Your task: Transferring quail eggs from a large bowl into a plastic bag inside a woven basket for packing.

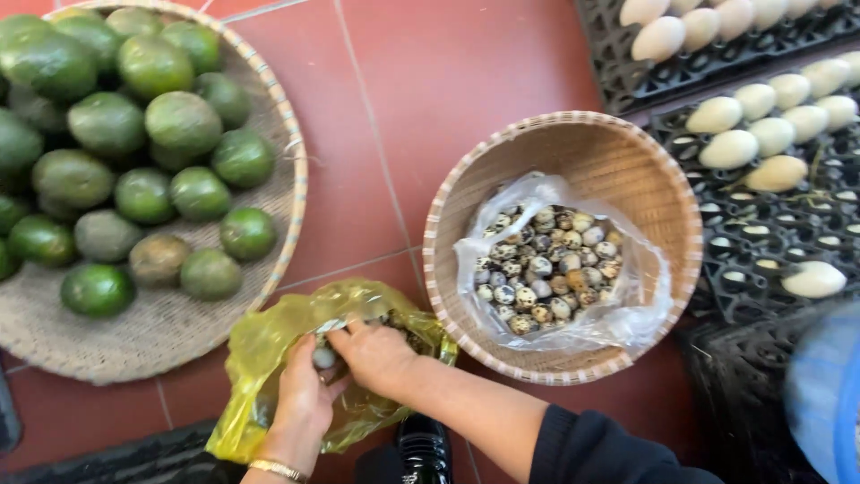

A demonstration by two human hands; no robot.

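hands deep in a yellow bag, eggs and fruit all around

the red tile floor (466,72) runs under everything here. on the left sits a wide flat woven tray (161,327) piled with green fruits (148,116), round and dull-skinned, a few of them brownish. at the right edge lie black egg trays (761,224) holding pale large eggs (748,143), most of the cups in the nearer tray bare. between the two stands a round woven basket (609,152), and in it a clear plastic bag (627,309), open at the top, full of small speckled eggs (546,264).

closer to the person, on the floor just beside the basket and touching the flat tray's rim, lies a crumpled yellow plastic bag (269,336). both hands are at its mouth. the left hand (305,394), with a gold bracelet (278,468) at the wrist, has its fingers curled round one small pale egg (323,358), clamped on it at the bag's opening. the right hand (376,354), coming in on a dark sleeve (591,448), reaches across with its fingers bent down into the bag; whether they are pinched on anything i cannot tell, as the plastic and the knuckles hide the tips. a few more speckled shapes show dimly inside the yellow bag. a dark bottle top (423,444) pokes up at the bottom edge, just under the right forearm. something blue and blurred (824,394) sits at the far right corner.
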